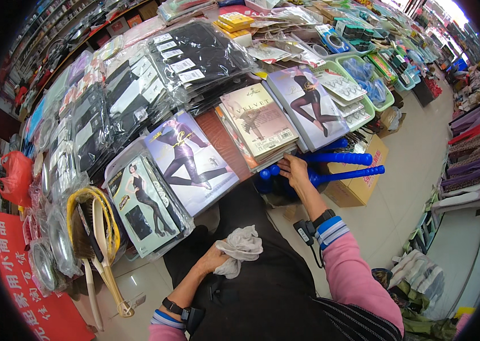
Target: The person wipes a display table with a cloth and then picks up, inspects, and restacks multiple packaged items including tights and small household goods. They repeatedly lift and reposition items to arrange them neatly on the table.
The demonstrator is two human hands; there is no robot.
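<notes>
- While our left hand [211, 259] holds the cloth [240, 250], our right hand [293, 170] is at the near edge of the stack of tan packs [263, 122].
- Step in hand, our read: handling or squaring that stack, with wiping part of the same job. Cloth suggests it; can't confirm.
- Stack location: on the worktop [222, 137], between the left purple pack [192, 156] and the right purple pack [308, 108]. Bare reddish-brown strip shows along its left side.
- Next move, our judgement: needs a firm hold on the whole stack edge so the loose packs don't fan out, or the cloth brought up to the bare strip.
- Left pose: low, near our lap, forearm angled up and right, grip closed round the bunched cloth.
- Right pose: forearm reaching up and left, fingers bent at the stack's near right corner, beside the blue handles [349, 159]. Can't tell if that grip is pinching or only resting; thumb's contact unclear.
</notes>
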